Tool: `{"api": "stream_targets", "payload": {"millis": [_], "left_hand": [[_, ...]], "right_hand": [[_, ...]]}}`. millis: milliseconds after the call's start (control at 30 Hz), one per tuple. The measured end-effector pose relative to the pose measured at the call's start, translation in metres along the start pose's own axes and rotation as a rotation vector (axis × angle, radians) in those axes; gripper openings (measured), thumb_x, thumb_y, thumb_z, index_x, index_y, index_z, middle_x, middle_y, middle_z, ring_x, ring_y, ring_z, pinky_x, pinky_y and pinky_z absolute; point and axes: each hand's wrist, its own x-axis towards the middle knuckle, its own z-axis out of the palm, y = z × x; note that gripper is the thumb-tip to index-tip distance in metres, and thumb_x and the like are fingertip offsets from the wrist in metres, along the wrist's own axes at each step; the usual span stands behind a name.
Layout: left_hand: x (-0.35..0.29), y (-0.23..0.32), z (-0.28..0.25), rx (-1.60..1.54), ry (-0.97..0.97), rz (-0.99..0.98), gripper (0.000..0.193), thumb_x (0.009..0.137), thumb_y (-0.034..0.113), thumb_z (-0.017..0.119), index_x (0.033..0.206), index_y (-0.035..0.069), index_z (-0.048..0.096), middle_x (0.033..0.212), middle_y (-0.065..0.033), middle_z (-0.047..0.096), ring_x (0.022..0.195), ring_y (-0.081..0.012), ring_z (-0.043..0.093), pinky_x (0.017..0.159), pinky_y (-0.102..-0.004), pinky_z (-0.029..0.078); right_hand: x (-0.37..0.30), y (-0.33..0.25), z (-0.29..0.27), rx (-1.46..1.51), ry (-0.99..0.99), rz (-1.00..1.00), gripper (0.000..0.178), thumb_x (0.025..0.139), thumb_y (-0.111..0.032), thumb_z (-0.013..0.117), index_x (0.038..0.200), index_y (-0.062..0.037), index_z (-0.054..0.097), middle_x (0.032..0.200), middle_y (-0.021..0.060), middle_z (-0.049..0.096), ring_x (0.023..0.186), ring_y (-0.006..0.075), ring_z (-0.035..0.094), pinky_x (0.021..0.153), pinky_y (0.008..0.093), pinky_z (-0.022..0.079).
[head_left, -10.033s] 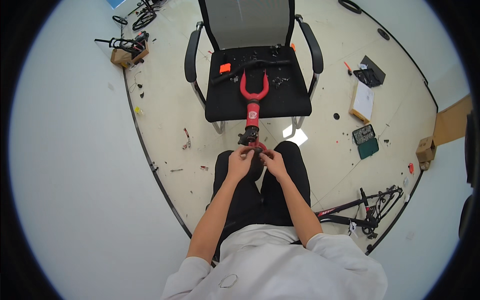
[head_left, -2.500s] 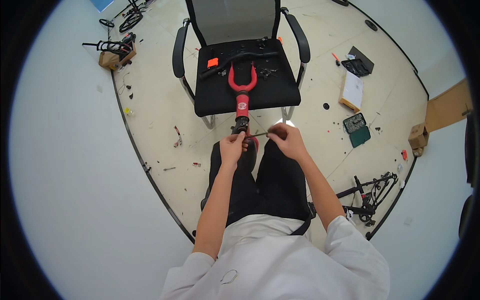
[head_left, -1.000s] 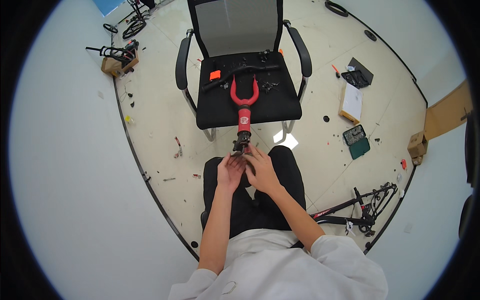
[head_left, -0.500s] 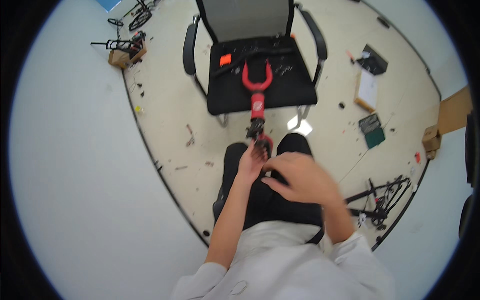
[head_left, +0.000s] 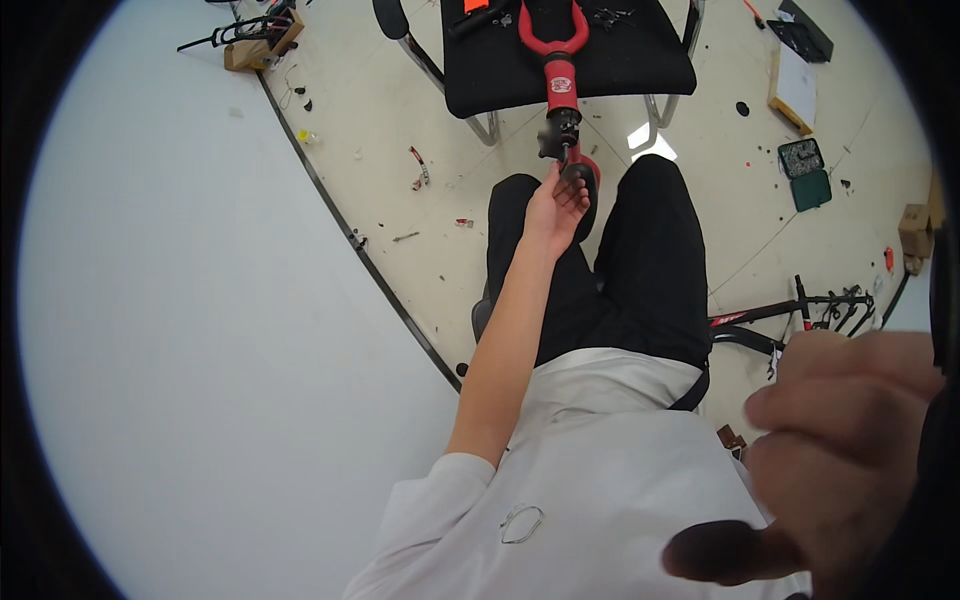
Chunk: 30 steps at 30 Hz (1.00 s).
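Note:
A red two-pronged bike fork [head_left: 553, 42] rests on the black chair seat, its prongs pointing away from me. Below it come a red head tube [head_left: 561, 88] with a round white emblem and a black clamp-like part [head_left: 560, 133]. A red and black frame section continues between my knees. My left hand [head_left: 556, 208], palm up, has its fingers curled round this frame section just below the clamp. Large and close at the lower right, my right hand [head_left: 840, 440] is raised away from the bike parts. Its fingers are bent, its thumb stands apart, and nothing shows in it.
The black armchair [head_left: 620, 65] stands ahead, with small metal parts on its seat. On the right floor lie an open green case [head_left: 810, 190], a white-topped board [head_left: 793, 90] and a black bicycle frame [head_left: 755, 318]. A wall [head_left: 180, 330] runs along my left.
My right hand has left the spot beside my left hand and come up to the lower right, close to the camera. The view has shifted; my left hand keeps its hold.

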Motion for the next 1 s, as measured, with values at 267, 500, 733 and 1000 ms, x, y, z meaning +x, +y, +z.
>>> {"api": "stream_targets", "payload": {"millis": [267, 500, 733, 1000], "left_hand": [[0.001, 0.002, 0.001, -0.042, 0.007, 0.000, 0.038, 0.091, 0.035, 0.056, 0.097, -0.003, 0.057, 0.086, -0.0084, 0.057, 0.079, -0.0182, 0.054, 0.073, -0.0289, 0.047], [0.003, 0.000, -0.002, -0.053, 0.002, -0.022, 0.037, 0.090, 0.034, 0.057, 0.097, -0.002, 0.057, 0.087, -0.0083, 0.058, 0.079, -0.0184, 0.055, 0.072, -0.0294, 0.047], [0.013, 0.003, -0.019, -0.002, -0.093, -0.152, 0.035, 0.091, 0.037, 0.055, 0.097, 0.003, 0.061, 0.088, -0.0058, 0.059, 0.079, -0.0166, 0.055, 0.074, -0.0291, 0.047], [0.004, -0.003, 0.007, 0.467, 0.182, 0.077, 0.031, 0.087, 0.032, 0.062, 0.091, 0.002, 0.058, 0.078, -0.0050, 0.059, 0.066, -0.0151, 0.057, 0.063, -0.0264, 0.047]], "right_hand": [[0.020, -0.013, 0.015, -0.035, 0.072, -0.105, 0.020, 0.068, -0.014, 0.070, 0.079, -0.0070, 0.056, 0.071, 0.0059, 0.057, 0.061, 0.0218, 0.056, 0.052, 0.0310, 0.042], [0.034, -0.021, 0.024, -0.084, 0.173, -0.179, 0.016, 0.071, -0.012, 0.067, 0.080, -0.0080, 0.055, 0.068, 0.0047, 0.057, 0.057, 0.0218, 0.055, 0.049, 0.0309, 0.041], [0.091, 0.020, 0.069, 0.011, 0.339, -0.147, 0.013, 0.073, -0.010, 0.065, 0.080, -0.0089, 0.054, 0.066, 0.0035, 0.056, 0.054, 0.0218, 0.055, 0.046, 0.0309, 0.040], [0.124, 0.150, 0.306, 1.007, 0.035, 0.604, 0.027, 0.088, -0.024, 0.054, 0.089, 0.0024, 0.061, 0.071, 0.0111, 0.064, 0.070, 0.0200, 0.066, 0.059, 0.0318, 0.050]]}}
